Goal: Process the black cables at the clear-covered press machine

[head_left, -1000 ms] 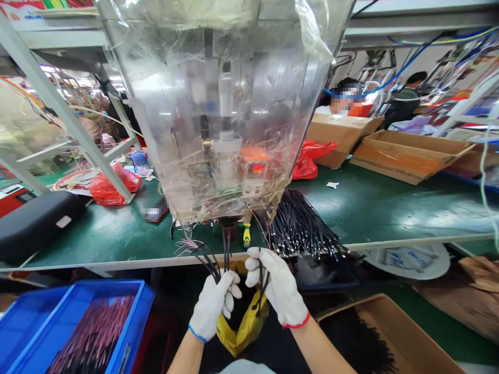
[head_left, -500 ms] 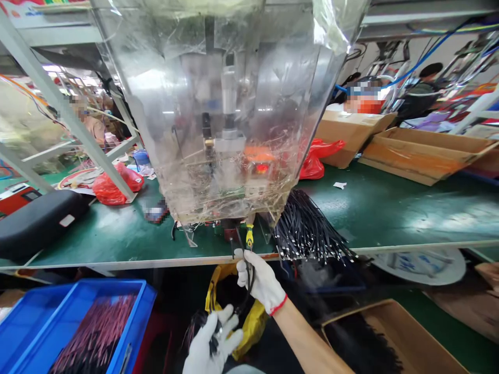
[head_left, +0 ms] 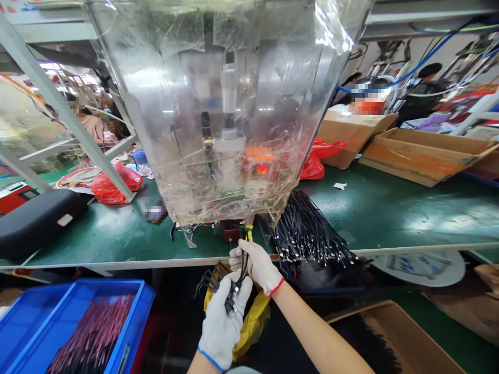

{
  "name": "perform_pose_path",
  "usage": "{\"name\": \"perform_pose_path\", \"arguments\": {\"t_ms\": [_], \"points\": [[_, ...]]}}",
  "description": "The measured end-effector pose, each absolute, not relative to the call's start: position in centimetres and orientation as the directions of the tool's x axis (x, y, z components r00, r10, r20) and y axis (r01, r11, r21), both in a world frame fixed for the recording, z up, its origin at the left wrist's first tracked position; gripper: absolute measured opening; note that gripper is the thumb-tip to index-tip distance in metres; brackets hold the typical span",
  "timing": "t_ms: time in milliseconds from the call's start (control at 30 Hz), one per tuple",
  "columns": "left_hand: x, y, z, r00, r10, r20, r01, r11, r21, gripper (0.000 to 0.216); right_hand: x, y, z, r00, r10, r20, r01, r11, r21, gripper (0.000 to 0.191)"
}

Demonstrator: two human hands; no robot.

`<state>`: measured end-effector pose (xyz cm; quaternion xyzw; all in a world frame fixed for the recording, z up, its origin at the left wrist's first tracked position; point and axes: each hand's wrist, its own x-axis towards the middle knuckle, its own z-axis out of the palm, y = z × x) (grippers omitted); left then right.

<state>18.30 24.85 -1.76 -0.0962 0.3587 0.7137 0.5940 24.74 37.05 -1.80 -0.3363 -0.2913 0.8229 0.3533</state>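
Both my hands wear white gloves and meet below the front edge of the green bench (head_left: 390, 218). My left hand (head_left: 224, 324) is closed on a bunch of short black cables (head_left: 216, 278) whose ends fan out to the left. My right hand (head_left: 253, 265) pinches one black cable just under the machine's opening (head_left: 232, 231). The machine stands behind a clear plastic guard (head_left: 218, 104). A yellow bag (head_left: 251, 322) hangs beneath my hands.
A pile of black cables (head_left: 307, 228) lies on the bench right of the machine. A blue bin (head_left: 74, 327) with red-tipped wires sits lower left. Cardboard boxes (head_left: 421, 150), red bags (head_left: 117, 182) and a black case (head_left: 39, 221) stand on the bench. Other people work beyond.
My left hand has risen back up with the cable bunch to meet my right hand. My right hand stays at the machine's opening, holding a single cable.
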Motion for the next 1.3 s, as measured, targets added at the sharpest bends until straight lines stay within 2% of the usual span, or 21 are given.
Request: {"name": "perform_pose_path", "arguments": {"t_ms": [167, 567, 800, 1167, 1300], "points": [[18.8, 24.9, -2.3, -0.263, 0.767, -0.586, -0.921, -0.020, 0.389, 0.016, 24.4, 38.0, -1.7, -0.508, 0.793, -0.337, -0.367, -0.553, -0.749, 0.036], [16.6, 21.6, -7.1, -0.308, 0.729, -0.611, -0.895, -0.005, 0.445, 0.025, 24.5, 39.1, -1.5, -0.536, 0.763, -0.361, -0.387, -0.603, -0.698, 0.034], [16.0, 21.6, -7.3, -0.319, 0.711, -0.627, -0.890, 0.002, 0.455, 0.023, 24.5, 39.0, -0.9, -0.530, 0.749, -0.397, -0.369, -0.625, -0.688, 0.036], [16.0, 20.6, -6.9, -0.271, 0.722, -0.636, -0.856, 0.120, 0.502, 0.022, 24.4, 39.1, -1.4, -0.532, 0.758, -0.378, -0.375, -0.611, -0.697, 0.034], [15.5, 19.7, -6.3, -0.179, 0.797, -0.577, -0.807, 0.217, 0.550, 0.025, 25.4, 39.0, -1.7, -0.620, 0.695, -0.364, -0.323, -0.648, -0.689, 0.031]]}}
